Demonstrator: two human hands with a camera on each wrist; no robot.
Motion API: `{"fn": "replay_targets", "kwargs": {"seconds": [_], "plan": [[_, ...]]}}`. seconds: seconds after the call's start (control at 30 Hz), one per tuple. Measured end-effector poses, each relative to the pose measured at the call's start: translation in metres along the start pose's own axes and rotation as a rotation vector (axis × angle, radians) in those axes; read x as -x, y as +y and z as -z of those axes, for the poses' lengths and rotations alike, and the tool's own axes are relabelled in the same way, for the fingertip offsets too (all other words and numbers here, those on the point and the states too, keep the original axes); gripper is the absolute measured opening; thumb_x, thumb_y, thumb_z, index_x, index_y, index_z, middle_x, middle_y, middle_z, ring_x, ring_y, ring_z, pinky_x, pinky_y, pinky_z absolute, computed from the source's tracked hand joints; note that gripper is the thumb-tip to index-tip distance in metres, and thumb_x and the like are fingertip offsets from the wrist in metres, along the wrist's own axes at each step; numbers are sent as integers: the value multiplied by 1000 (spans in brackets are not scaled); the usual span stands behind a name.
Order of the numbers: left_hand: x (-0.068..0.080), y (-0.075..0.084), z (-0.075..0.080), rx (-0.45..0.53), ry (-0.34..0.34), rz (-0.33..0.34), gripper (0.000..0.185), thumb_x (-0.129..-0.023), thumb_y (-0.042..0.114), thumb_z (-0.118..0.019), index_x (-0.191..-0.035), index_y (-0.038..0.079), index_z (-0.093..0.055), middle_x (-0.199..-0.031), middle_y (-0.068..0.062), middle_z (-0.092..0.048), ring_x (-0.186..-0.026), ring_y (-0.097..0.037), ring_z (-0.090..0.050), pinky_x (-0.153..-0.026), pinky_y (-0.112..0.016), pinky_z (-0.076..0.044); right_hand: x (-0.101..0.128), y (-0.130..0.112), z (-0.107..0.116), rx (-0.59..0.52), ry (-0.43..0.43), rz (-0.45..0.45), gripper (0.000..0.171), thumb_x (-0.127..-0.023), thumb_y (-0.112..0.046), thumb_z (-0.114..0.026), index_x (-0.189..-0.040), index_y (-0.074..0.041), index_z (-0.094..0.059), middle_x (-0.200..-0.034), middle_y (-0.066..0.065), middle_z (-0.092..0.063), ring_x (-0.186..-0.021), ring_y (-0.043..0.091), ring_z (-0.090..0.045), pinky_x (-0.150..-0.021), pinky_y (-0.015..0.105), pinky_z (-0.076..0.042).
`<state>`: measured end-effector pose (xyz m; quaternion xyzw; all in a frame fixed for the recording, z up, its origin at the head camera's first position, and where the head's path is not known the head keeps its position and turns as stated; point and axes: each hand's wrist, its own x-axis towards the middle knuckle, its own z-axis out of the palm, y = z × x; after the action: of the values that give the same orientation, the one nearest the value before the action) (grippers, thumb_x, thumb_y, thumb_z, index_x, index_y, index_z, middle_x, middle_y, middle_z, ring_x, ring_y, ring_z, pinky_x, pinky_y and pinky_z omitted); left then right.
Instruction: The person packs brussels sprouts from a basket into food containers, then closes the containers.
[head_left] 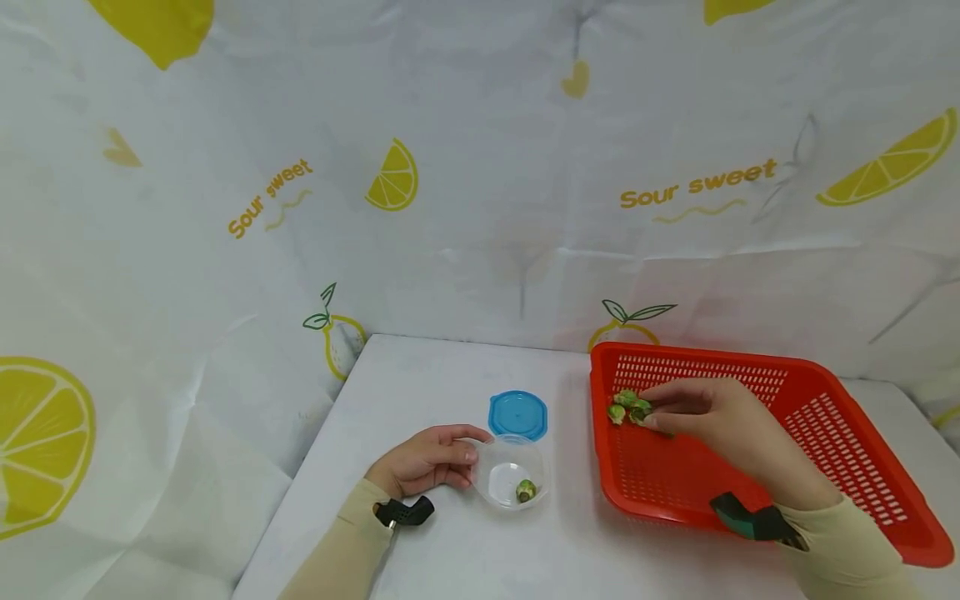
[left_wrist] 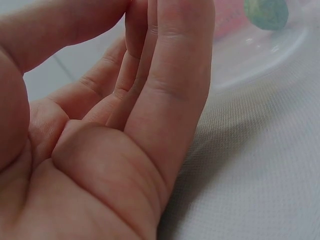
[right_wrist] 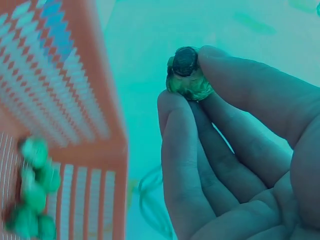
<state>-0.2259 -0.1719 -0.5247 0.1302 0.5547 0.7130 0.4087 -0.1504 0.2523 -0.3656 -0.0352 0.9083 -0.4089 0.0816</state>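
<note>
"Nearest?"
"Left hand (head_left: 431, 460), fingers gripping the clear bowl (head_left: 504, 477), one sprout (head_left: 526, 491) inside."
"And the right hand (head_left: 723, 421)?"
"Pinching another sprout (right_wrist: 189, 82) over the red basket (head_left: 667, 473), whose rim stands between it and the bowl."
"Beyond?"
"Blue lid (head_left: 519, 415), then lemon-print cloth (head_left: 487, 125)."

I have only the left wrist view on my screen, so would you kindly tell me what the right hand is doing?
Observer: The right hand pinches a sprout between thumb and fingers.
Operator: Thank you; are there more sprouts apart from that one and the one in my view?
Observer: Yes, a small cluster lies in the red basket, near its left wall.
Operator: And would you tell me what lies just beyond the clear bowl, as the head camera sees it?
Observer: A blue lid, flat on the table.
</note>
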Motion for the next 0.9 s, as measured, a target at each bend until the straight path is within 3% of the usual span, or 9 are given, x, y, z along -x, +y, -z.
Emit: {"fn": "replay_targets", "kwargs": {"seconds": [0.23,0.4,0.63,0.9], "plan": [[2,1,3,-7,6,3,42,-108,8,-63,-149,4,-56,-94,-1,-70,-79,-10,-72,-82,-26,-66,-4,-29,-37,-85,-19,16,40,-94,-37,-86,-128,-19,-79,-114,-1,-82,-105,17,-76,-93,39,-66],[0,1,4,-11,3,1,42,-108,7,-62,-149,4,-56,-99,-2,-69,-78,-11,-73,-82,-26,-66,-10,-48,-66,-157,-41,12,32,-95,-28,-85,-125,-16,-80,-109,0,-82,-101,17,-77,-92,36,-67],[-1,0,6,-14,-6,-8,45,-107,8,-64,-150,2,-54,-118,-8,-68,-80,-12,-74,-81,-26,-66,-18,-64,-109,-221,-78,84,28,-92,-22,-88,-118,-13,-81,-106,1,-82,-96,16,-77,-90,37,-67],[-3,-3,7,-22,-33,-14,43,-109,6,-60,-151,3,-53,-101,-2,-69,-80,-12,-74,-83,-28,-66,-22,-59,-145,-219,-120,113,26,-91,-18,-88,-115,-9,-81,-104,3,-82,-92,16,-77,-83,31,-68]]}}
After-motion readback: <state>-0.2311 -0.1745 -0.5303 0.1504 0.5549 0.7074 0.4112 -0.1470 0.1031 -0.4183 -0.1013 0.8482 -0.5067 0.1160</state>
